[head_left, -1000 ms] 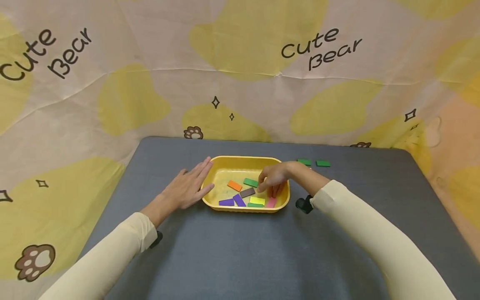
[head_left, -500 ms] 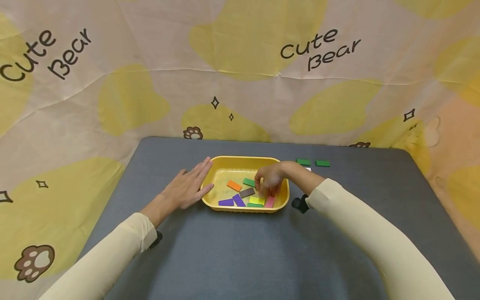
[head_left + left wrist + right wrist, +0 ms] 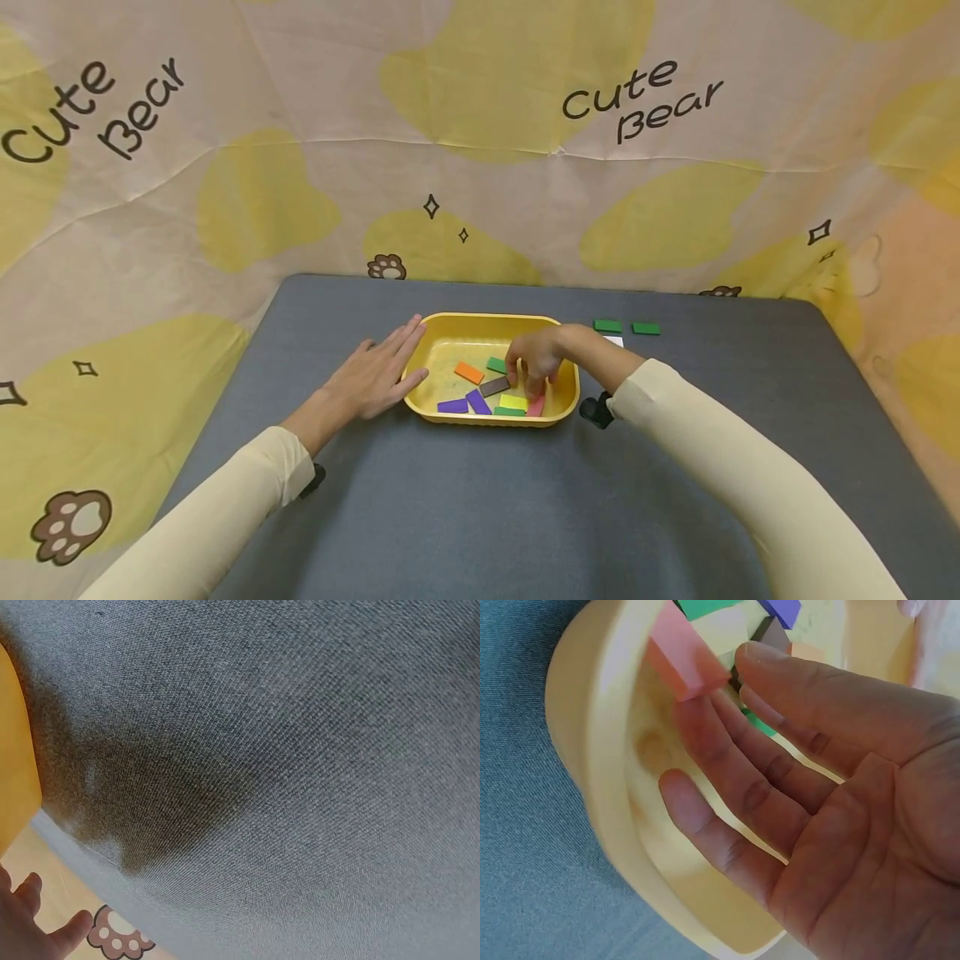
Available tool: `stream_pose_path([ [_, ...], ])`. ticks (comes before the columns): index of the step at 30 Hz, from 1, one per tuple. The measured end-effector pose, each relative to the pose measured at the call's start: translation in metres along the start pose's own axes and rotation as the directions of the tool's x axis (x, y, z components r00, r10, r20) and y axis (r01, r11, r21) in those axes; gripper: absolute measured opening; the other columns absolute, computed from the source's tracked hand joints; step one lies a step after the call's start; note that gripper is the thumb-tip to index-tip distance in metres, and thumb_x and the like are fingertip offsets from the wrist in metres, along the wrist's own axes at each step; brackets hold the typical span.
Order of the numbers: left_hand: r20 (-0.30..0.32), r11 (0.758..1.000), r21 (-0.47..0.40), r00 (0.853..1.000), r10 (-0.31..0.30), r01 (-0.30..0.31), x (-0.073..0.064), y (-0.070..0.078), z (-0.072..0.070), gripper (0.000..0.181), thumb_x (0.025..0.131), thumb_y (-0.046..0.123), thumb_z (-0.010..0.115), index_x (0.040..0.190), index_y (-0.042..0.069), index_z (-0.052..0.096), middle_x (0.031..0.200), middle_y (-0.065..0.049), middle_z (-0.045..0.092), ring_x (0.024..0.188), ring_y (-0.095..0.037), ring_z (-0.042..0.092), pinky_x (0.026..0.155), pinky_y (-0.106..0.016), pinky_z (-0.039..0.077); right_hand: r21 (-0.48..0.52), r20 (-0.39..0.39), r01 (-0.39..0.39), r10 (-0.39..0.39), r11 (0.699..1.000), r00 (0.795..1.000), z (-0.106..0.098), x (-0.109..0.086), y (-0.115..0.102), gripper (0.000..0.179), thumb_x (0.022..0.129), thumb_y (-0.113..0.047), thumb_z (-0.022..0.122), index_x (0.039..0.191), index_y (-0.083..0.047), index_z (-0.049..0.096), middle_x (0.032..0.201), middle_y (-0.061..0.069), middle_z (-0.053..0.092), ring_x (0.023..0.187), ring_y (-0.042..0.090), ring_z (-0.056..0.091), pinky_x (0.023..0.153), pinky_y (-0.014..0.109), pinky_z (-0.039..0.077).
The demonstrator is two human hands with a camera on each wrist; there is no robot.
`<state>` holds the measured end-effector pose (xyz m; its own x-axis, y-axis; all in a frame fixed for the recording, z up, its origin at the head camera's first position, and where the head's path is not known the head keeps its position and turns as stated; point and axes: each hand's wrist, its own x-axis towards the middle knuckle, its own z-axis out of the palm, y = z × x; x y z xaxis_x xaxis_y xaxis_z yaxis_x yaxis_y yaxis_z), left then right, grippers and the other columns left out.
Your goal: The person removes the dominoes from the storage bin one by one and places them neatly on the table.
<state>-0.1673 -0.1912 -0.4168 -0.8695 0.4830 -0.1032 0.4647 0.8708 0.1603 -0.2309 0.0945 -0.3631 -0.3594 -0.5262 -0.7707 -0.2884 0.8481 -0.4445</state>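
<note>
The pink block [image 3: 536,407] in the tub [image 3: 491,421] looks light and hard: pinch its sides. The right hand [image 3: 537,352] touches it, fingers loose; the left hand [image 3: 377,377], fingers straight, is at the tub.

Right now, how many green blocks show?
4: two green blocks on the table; in the tray, one beside the right hand, one at the near side. Some may be hidden.

Both arms [image 3: 217,500] reach forward, left fingers [image 3: 406,340] extended, right fingers [image 3: 742,784] reaching down, slightly bent.
</note>
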Motion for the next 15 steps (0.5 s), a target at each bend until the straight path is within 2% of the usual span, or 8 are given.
stream_pose_path([
  [8,-0.004,1.000,-0.001,1.000,-0.004,0.004,0.0007,0.0006,-0.0004,0.078,0.103,0.051,0.039,0.161,0.012,0.005,0.167,-0.005,0.006,0.150,-0.026,0.024,0.111,-0.064,0.027,-0.017,-0.035,0.012,-0.012,1.000,0.999,0.0084,-0.0001,-0.0008,0.033,0.084,0.004,0.074,0.114,-0.005,0.063,0.095,0.006,0.056,0.078,0.015,0.053,0.078,0.032,0.054],
  [12,-0.009,1.000,-0.002,1.000,0.002,-0.002,0.0010,0.0005,0.0004,0.078,0.103,0.051,0.040,0.161,0.012,0.006,0.167,-0.005,0.007,0.149,-0.026,0.024,0.110,-0.063,0.027,-0.036,-0.053,0.027,-0.029,0.999,0.998,0.0067,-0.0029,-0.0009,0.033,0.083,0.006,0.073,0.113,-0.005,0.064,0.096,0.007,0.055,0.074,0.015,0.049,0.066,0.025,0.049],
  [15,-0.008,1.000,-0.005,1.000,0.001,-0.001,0.0006,0.0006,0.0009,0.078,0.103,0.051,0.040,0.161,0.012,0.006,0.167,-0.005,0.006,0.149,-0.026,0.024,0.110,-0.063,0.028,-0.087,-0.093,0.040,-0.048,0.995,0.994,0.0014,-0.0084,-0.0001,0.035,0.083,-0.003,0.078,0.114,-0.006,0.064,0.098,0.008,0.058,0.077,0.016,0.051,0.066,0.024,0.046],
])
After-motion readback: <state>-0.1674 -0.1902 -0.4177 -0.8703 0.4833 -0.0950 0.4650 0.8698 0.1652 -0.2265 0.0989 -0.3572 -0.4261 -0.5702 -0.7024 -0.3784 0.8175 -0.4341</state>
